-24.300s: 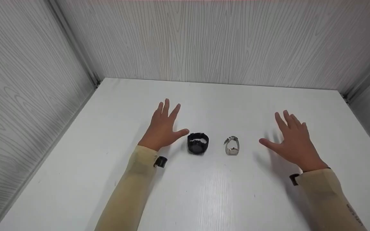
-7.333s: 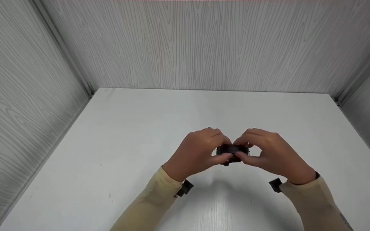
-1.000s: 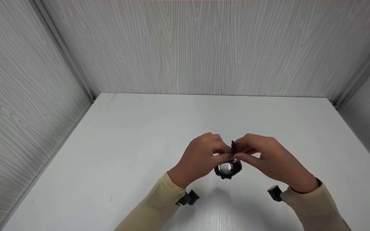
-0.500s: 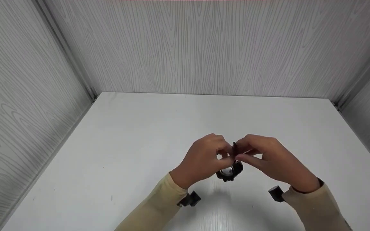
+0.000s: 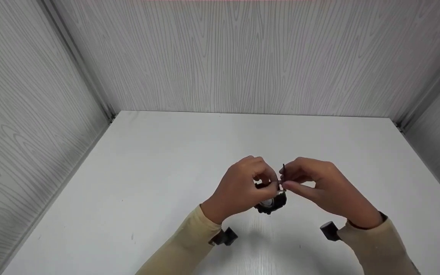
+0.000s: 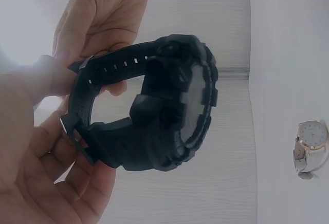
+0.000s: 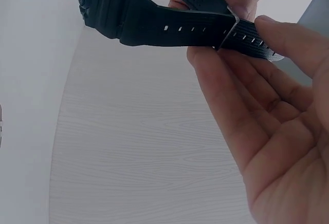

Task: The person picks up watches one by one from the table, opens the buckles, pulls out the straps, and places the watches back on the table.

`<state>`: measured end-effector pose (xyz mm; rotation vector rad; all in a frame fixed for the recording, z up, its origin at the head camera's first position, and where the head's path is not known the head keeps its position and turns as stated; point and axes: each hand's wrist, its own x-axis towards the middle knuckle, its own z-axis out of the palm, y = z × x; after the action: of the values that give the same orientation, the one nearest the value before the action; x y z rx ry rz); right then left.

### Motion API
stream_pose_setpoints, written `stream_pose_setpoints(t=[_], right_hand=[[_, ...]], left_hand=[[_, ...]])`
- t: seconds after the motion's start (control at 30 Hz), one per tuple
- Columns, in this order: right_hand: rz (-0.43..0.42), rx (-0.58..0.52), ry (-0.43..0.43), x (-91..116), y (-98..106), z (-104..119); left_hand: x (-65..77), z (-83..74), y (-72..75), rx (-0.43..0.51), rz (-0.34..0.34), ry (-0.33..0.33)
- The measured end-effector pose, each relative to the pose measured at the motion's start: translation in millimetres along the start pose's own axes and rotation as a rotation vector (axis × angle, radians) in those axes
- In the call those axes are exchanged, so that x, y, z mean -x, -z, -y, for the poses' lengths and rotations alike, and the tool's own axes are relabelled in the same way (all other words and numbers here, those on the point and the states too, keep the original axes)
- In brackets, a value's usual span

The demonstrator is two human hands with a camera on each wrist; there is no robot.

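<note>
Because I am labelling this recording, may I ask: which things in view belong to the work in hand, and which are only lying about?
In the work:
left hand
right hand
black watch, held by both

Lying about:
white-dialled watch, on the white table

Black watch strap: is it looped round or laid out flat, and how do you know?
Looped: in the left wrist view, the black strap curves round into a ring. Whether it is fully fastened, I cannot tell.
</note>
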<state>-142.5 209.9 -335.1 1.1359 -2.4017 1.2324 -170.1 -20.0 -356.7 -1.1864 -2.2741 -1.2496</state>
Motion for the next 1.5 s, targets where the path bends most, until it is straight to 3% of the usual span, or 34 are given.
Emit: stream_pose_setpoints(t=[0.37, 0.63, 0.87, 1.0, 1.17, 1.3, 1.5], right_hand=[[-0.005, -0.022, 0.030, 0, 0, -2], [0.029, -0.013, 0.023, 2, 0, -4], [-0.006, 0.020, 0.017, 1, 1, -4], [-0.029, 0.035, 0.013, 1, 1, -4], [-0.048, 0.027, 0.042, 0, -1, -4], [-0.076, 0.058, 0.075, 0, -1, -5], [-0.100, 0.127, 0.098, -1, 0, -6]], left_hand=[[-0.1, 3.7, 1.3, 0.057, 0.026, -0.051], [0.6, 5.9, 5.9, -0.028, 0.100, -0.097], [1.0, 1.6, 7.8, -0.096, 0.056, -0.032], [1.6, -0.9, 4.5, -0.145, 0.080, 0.011], [1.7, -1.7, 0.3, -0.096, 0.092, 0.069], [1.5, -1.4, -0.3, -0.042, 0.073, 0.072], [1.3, 1.0, -2.4, -0.046, 0.049, 0.025]])
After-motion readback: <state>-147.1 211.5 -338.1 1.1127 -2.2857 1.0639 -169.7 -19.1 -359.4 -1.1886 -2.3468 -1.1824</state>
